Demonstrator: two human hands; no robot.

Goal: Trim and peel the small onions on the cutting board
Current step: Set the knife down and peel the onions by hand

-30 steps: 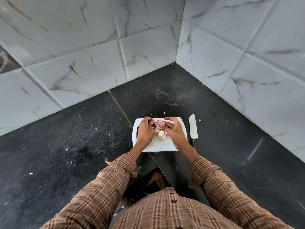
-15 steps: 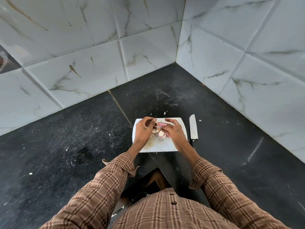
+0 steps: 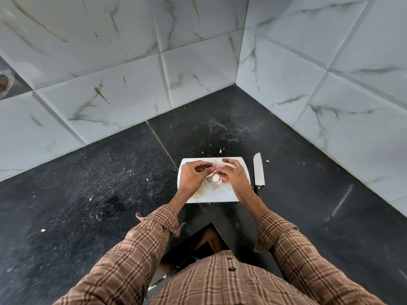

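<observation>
White board (image 3: 211,195): on dark counter, centre.
Onion (image 3: 218,166): pink, over board's 12 o'clock edge.
Left hand (image 3: 191,176): pinches its skin.
Right hand (image 3: 234,177): grips onion.
Knife (image 3: 258,171): at board's 3 o'clock.

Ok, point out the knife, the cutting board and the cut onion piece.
knife (image 3: 258,170): head view, middle of the blade.
cutting board (image 3: 217,194): head view, bare near part.
cut onion piece (image 3: 215,178): head view, pale cut face.
</observation>
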